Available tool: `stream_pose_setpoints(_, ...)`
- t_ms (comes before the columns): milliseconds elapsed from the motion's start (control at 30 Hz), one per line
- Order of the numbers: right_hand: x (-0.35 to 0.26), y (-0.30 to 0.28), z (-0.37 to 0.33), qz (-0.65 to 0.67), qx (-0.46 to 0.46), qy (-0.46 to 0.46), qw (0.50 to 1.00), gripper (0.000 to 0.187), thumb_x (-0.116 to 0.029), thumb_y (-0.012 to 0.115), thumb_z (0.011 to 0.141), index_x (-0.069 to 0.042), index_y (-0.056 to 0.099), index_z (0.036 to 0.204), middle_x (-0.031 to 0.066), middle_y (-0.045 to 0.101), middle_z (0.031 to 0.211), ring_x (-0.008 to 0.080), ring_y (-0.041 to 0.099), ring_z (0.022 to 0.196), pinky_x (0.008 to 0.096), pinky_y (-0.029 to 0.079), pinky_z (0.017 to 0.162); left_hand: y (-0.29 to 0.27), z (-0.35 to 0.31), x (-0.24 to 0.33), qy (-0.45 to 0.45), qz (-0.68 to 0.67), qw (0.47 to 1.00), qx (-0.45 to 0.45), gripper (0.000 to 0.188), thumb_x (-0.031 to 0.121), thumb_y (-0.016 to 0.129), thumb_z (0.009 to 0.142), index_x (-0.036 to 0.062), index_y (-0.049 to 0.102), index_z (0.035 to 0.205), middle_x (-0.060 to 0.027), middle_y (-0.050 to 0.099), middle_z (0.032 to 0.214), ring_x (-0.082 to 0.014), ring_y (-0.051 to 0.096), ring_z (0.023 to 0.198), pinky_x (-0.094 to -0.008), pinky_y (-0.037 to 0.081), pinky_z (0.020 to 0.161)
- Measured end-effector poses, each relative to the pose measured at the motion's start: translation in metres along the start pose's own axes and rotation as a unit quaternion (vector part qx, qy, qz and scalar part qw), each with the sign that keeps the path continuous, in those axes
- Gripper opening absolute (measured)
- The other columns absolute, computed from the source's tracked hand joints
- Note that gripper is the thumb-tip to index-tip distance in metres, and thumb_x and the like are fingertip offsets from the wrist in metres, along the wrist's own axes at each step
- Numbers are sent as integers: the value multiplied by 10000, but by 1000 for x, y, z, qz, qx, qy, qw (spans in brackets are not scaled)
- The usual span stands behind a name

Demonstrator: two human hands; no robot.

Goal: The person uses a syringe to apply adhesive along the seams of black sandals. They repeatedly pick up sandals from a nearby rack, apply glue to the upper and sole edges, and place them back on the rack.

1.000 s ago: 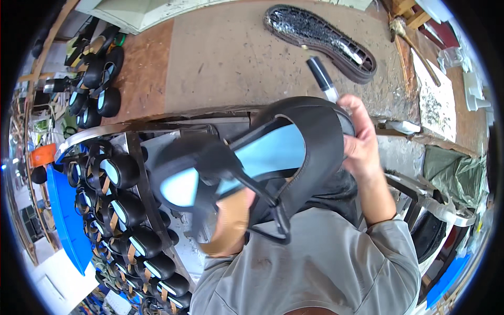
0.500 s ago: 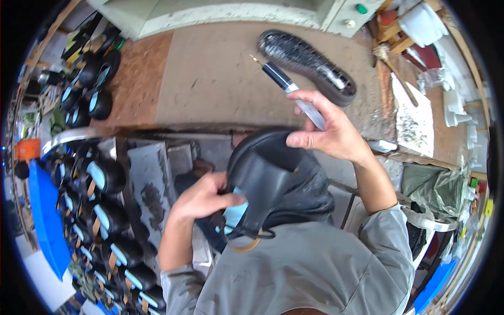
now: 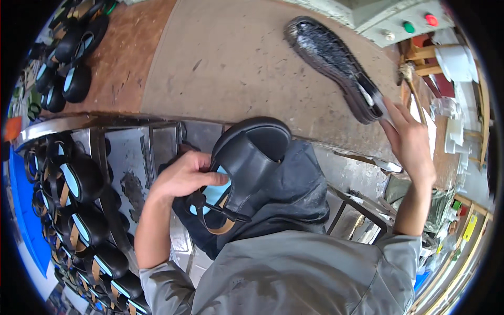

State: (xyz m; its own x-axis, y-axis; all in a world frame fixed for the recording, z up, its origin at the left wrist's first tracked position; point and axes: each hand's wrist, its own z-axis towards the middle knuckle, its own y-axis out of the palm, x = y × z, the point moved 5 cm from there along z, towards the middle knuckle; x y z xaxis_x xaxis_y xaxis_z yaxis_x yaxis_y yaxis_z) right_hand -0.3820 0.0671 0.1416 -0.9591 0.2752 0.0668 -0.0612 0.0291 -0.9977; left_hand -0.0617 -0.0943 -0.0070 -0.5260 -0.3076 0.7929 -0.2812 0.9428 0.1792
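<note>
A black sandal [image 3: 247, 165] with a light-blue insole and a buckled strap rests tilted on dark cloth over my lap. My left hand [image 3: 184, 176] is closed on its side, with the thumb on the blue insole. On the bench, a shoe-sole-shaped black piece [image 3: 328, 60] with a shiny, rough top lies at the upper right. My right hand [image 3: 409, 139] reaches to its near end, fingers closed on the pale end of a slim pen-like tool [image 3: 381, 106]. Blur and the dark surface make the tool's front part hard to make out.
Many black sandals [image 3: 86, 178] hang on a rack at the left, and more black shoes [image 3: 76, 81] stand on the bench's left. A metal bench edge [image 3: 47, 128] curves above the rack. A panel with coloured buttons [image 3: 409, 27] and a wooden-handled brush [image 3: 412, 86] are at the upper right.
My right hand has moved right, away from the sandal, bringing the pen-like tool to the sole-shaped piece. The left hand still grips the sandal. The whole view has shifted.
</note>
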Motion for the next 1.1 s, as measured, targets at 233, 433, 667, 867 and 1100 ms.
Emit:
stream_pose_setpoints(233, 15, -23, -32, 303, 48, -13, 952, 407, -207, 657, 840, 55, 619, 1149, 150, 674, 940, 165, 623, 737, 263, 474, 652, -37, 17, 19, -21, 213, 977, 15, 287, 218, 709, 697, -21, 652, 845, -106, 628, 654, -143, 559, 584, -311, 458, 588)
stream_pose_setpoints(433, -57, 17, 28, 430, 4, -196, 881, 408, -270, 713, 754, 67, 677, 982, 209, 671, 773, 241, 652, 570, 300, 512, 513, -44, 12, 34, -30, 237, 970, 36, 268, 199, 708, 665, 1, 658, 838, -152, 630, 669, -263, 611, 607, -342, 458, 578)
stream_pose_setpoints(667, -64, 31, 44, 430, -19, -214, 877, 368, -206, 728, 720, 62, 685, 969, 199, 676, 761, 249, 665, 579, 302, 529, 500, -45, 23, 39, -26, 263, 964, 34, 269, 178, 731, 655, 13, 667, 858, -150, 639, 680, -286, 614, 622, -348, 458, 596)
stream_pose_setpoints(867, -72, 33, 52, 412, -36, -226, 882, 350, -173, 725, 714, 63, 685, 969, 191, 671, 743, 247, 660, 562, 298, 525, 479, -45, 22, 40, -17, 263, 964, 36, 283, 171, 732, 647, 19, 667, 876, -160, 636, 675, -303, 628, 638, -355, 464, 616)
stream_pose_setpoints(1100, -80, 17, 48, 304, 0, -185, 934, 323, -252, 675, 753, 37, 704, 893, 143, 661, 696, 213, 585, 546, 330, 481, 610, -45, 23, 39, -8, 277, 960, 35, 279, 157, 719, 639, 23, 667, 878, -161, 645, 690, -308, 648, 658, -347, 476, 631)
